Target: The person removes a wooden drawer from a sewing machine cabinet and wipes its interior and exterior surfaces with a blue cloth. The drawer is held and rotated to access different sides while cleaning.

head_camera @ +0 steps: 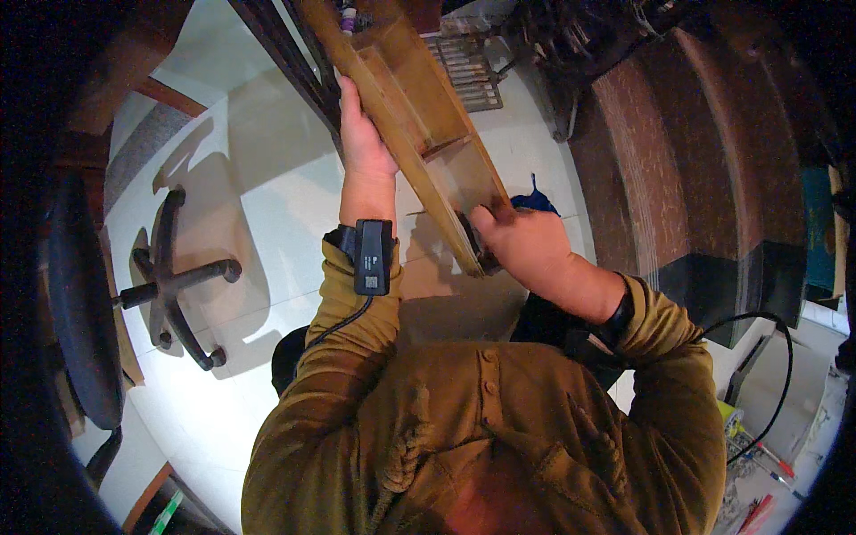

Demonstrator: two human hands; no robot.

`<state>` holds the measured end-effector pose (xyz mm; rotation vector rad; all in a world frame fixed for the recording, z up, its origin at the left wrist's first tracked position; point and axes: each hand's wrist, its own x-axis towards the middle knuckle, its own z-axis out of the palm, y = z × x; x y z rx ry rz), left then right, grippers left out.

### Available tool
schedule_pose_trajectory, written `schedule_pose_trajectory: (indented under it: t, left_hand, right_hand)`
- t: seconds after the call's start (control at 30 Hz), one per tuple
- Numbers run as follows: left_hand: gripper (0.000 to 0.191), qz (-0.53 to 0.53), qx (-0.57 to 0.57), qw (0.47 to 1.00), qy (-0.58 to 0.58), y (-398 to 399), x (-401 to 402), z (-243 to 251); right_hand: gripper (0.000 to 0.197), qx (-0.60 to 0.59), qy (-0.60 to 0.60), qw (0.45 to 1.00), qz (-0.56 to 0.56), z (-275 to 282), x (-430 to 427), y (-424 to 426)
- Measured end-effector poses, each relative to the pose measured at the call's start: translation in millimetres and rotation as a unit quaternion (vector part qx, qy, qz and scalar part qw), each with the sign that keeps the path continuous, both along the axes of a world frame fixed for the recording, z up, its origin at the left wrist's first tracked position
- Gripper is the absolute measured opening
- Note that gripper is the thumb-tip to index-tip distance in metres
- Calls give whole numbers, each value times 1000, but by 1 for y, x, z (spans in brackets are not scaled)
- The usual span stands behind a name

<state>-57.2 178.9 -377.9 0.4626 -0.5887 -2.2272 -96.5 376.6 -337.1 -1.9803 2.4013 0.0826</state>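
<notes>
A long, narrow wooden box (401, 127) with raised sides slants from the top of the picture down to the middle, in front of my body. A thin divider (445, 147) crosses its inside. My left hand (364, 144) supports the outer face of its left side, with the palm against the wood. At the near end, my right hand (531, 247) is closed around the right side, thumb toward the inside. Its fingertips are hidden, and a dark part shows below them. A small white and purple object (348, 21) is at the far end.
To the left stand a swivel chair's black five-star base (167, 287) and its dark seat (87, 314). Brown stone steps (649, 147) rise on the right. A tool tray (468, 73) lies on the tiles beyond the box, and dark blue fabric (543, 200) lies behind my right hand.
</notes>
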Motion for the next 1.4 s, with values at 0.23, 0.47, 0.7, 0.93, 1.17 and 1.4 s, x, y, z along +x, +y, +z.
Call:
schedule_pose_trajectory:
  t: [0.23, 0.47, 0.7, 0.93, 1.17, 1.4]
  left_hand:
    - [55, -37, 23, 999, 14, 1, 1, -2]
    - [56, -126, 34, 989, 68, 3, -4, -11]
    - [55, -79, 54, 995, 0, 9, -3, -14]
    - [56, -97, 60, 992, 48, 4, -3, -44]
    - [69, -148, 60, 987, 34, 13, -11, -47]
    - [72, -166, 57, 984, 45, 19, 2, -33]
  right_hand:
    - [23, -93, -279, 956, 15, 28, -30, -15]
    - [25, -308, -376, 874, -15, 54, -53, -65]
    - [14, -307, -357, 863, -183, -39, -144, -35]
    - [11, -152, -465, 852, -186, -91, -137, -14]
    - [20, 50, -188, 979, -52, -225, -177, 62]
    - [26, 71, -226, 963, -125, -232, -120, 90]
